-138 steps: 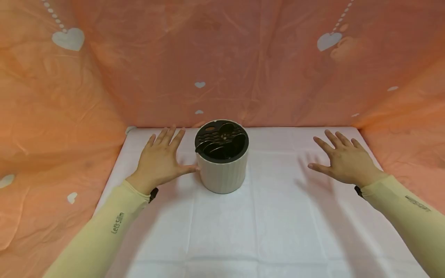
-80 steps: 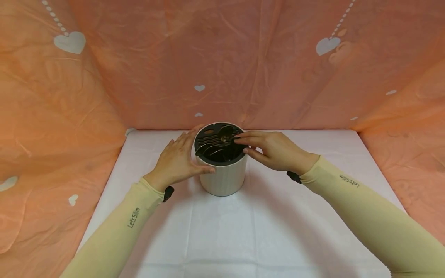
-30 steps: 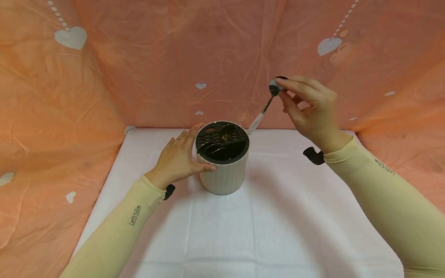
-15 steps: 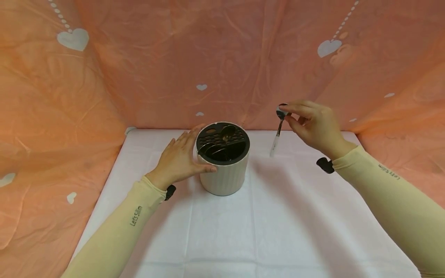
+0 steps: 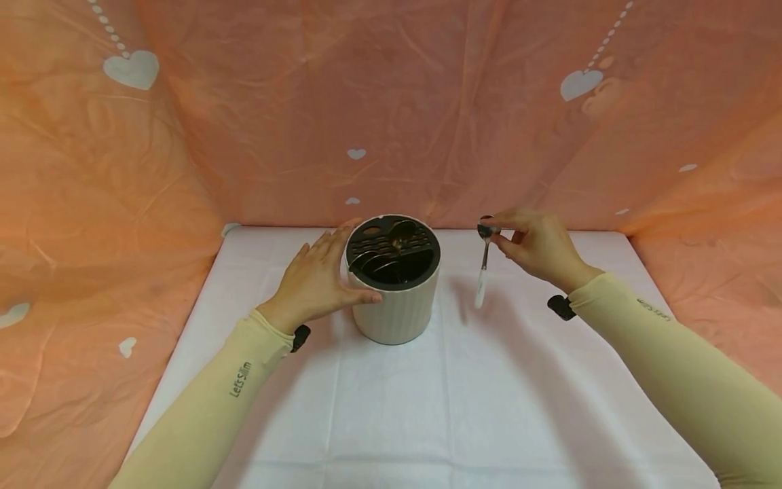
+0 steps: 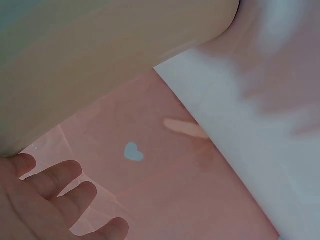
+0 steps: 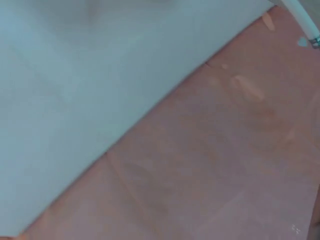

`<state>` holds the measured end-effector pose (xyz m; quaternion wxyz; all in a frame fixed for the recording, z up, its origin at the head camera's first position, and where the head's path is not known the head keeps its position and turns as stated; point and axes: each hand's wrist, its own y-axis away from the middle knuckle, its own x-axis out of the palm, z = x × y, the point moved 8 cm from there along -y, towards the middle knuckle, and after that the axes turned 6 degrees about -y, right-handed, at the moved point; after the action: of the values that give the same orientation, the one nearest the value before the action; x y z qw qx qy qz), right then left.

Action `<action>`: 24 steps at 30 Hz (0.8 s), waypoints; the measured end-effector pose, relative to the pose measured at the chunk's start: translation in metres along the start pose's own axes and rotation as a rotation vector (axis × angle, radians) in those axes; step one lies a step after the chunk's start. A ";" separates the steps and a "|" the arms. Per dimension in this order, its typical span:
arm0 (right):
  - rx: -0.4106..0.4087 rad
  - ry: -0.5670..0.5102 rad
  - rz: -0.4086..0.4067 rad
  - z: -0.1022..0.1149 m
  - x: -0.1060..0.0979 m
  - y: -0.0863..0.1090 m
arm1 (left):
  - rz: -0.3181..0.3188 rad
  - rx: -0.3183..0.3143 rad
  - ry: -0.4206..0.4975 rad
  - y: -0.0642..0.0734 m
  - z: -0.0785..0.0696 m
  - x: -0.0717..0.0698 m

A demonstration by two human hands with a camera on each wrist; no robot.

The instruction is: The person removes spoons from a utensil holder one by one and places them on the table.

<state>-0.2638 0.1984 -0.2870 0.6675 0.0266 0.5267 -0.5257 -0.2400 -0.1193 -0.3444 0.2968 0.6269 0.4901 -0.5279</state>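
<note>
Right hand pinching a spoon by its bowl, handle hanging below.
My right hand [image 5: 540, 248] has a narrow grip on the bowl of the spoon [image 5: 482, 275]; the long axis runs nearly upright, the white handle dropping below my fingertips, its end seemingly just above the white cloth [image 5: 391, 414]. The cutlery holder [image 5: 397, 316] stands left of this pinch, apart from it. My left hand [image 5: 314, 282] is nearer the holder, spread wide against its side, thumb across the front wall. Back from that hand, the left sleeve [image 5: 201, 407] seems to read "Let's Slim"; similar print on the right sleeve [image 5: 647, 360] is too slanted to read.
</note>
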 end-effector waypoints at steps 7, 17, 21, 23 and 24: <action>0.181 -0.103 0.086 -0.022 0.029 0.008 | -0.008 0.002 0.002 0.001 0.000 0.000; 0.407 -0.169 0.212 -0.055 0.080 0.016 | -0.009 0.002 -0.002 0.000 0.002 0.001; 0.447 -0.205 0.248 -0.062 0.093 0.017 | -0.001 -0.004 -0.001 0.001 0.002 0.001; 0.469 -0.216 0.260 -0.067 0.098 0.018 | 0.003 -0.007 0.001 0.001 0.002 0.002; 0.475 -0.218 0.266 -0.069 0.101 0.019 | 0.004 -0.008 0.001 0.000 0.002 0.002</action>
<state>-0.3074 0.1795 -0.4008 0.7583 0.1945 0.3060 -0.5417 -0.2403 -0.1206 -0.3464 0.3000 0.6268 0.4912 -0.5252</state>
